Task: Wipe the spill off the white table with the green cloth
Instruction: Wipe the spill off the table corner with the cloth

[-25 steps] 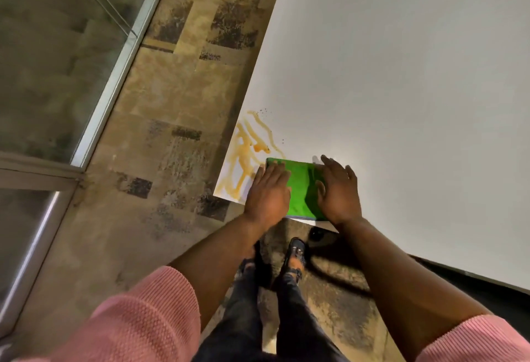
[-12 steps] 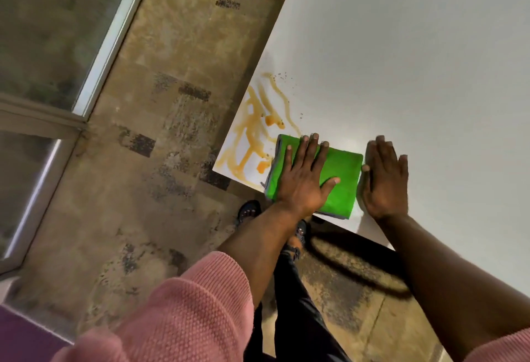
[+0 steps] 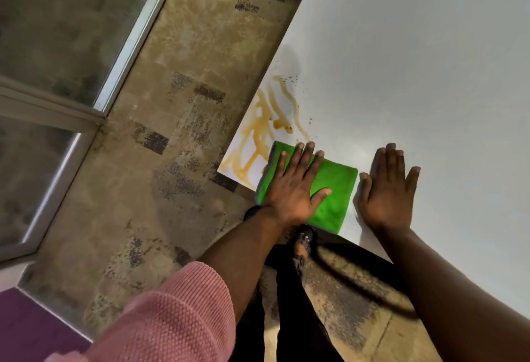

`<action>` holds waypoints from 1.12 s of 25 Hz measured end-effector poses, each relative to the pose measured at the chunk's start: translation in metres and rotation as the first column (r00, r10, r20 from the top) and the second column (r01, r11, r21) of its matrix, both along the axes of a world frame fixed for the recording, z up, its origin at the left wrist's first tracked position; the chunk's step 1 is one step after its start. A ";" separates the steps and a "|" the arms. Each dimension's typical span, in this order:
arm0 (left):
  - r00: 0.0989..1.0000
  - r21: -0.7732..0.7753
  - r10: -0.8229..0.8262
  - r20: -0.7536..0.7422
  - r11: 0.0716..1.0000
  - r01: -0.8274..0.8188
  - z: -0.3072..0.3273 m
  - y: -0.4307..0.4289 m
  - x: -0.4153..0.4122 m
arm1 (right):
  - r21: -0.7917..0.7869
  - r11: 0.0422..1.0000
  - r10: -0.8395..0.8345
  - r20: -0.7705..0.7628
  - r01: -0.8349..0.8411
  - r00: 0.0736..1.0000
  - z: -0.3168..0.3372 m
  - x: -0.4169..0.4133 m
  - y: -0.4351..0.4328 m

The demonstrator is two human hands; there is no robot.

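Observation:
A folded green cloth (image 3: 335, 189) lies flat near the front left corner of the white table (image 3: 415, 60). My left hand (image 3: 295, 186) presses flat on the cloth's left half, fingers spread. My right hand (image 3: 387, 189) rests palm down on the bare table just right of the cloth, holding nothing. An orange-brown spill (image 3: 258, 129) streaks the table corner beyond and left of the cloth, with small dark specks around it. The cloth's far left edge touches the spill's near streaks.
The table's left edge runs diagonally; beyond it is mottled brown carpet floor (image 3: 172, 146). A glass wall with metal frame (image 3: 134, 34) stands at the left. My legs and a sandalled foot (image 3: 305, 239) are below the table's front edge.
My right hand has come off the cloth and now lies on the table to its right. My left hand has spread over the cloth. The view has shifted.

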State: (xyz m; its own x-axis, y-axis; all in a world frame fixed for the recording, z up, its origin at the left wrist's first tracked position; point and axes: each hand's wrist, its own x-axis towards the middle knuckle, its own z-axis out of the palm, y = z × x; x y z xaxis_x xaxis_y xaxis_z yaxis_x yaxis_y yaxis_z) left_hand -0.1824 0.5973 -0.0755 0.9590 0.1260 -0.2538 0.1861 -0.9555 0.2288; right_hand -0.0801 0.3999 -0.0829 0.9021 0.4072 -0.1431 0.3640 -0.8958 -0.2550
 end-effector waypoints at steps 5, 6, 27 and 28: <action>0.997 0.057 -0.048 0.056 0.997 0.045 0.002 0.015 0.039 | -0.016 0.999 -0.041 0.028 0.041 0.999 -0.004 -0.004 0.013; 0.997 0.065 -0.046 0.064 0.997 0.042 0.002 0.016 0.039 | -0.018 0.999 -0.032 0.026 0.033 0.999 -0.005 -0.003 0.013; 0.993 -0.011 0.037 0.108 0.999 -0.036 -0.002 0.033 0.065 | -0.059 0.998 0.006 0.033 -0.004 0.999 -0.003 -0.001 0.018; 0.992 -0.009 0.065 0.106 0.998 -0.064 -0.003 0.031 0.059 | -0.064 0.998 0.006 0.036 -0.004 0.999 -0.002 -0.001 0.019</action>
